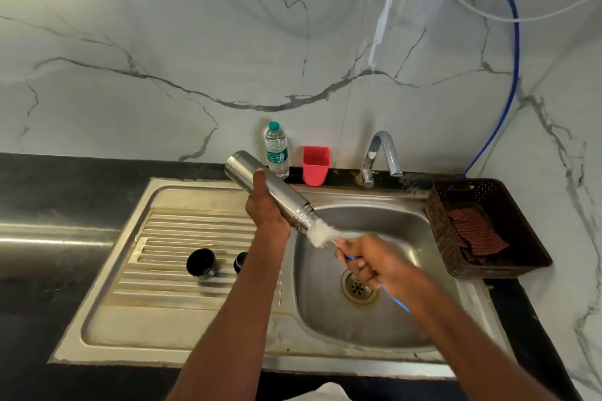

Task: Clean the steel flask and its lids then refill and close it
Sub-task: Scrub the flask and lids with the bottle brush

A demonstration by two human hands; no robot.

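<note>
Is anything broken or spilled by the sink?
Nothing looks broken or spilled. The steel flask is tilted on purpose while a bottle brush cleans its mouth. Its two lids sit on the drainboard, which only looks stained.

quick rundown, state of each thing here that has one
steel flask: uncapped, tilted mouth-down over the sink, gripped by the left hand
bottle brush: bristles at the flask mouth, handle gripped by the right hand
two lids: off, lying on the drainboard
tap: no water running
plastic water bottle: capped, upright
pink cup: upright
basket: holds a cloth
</note>
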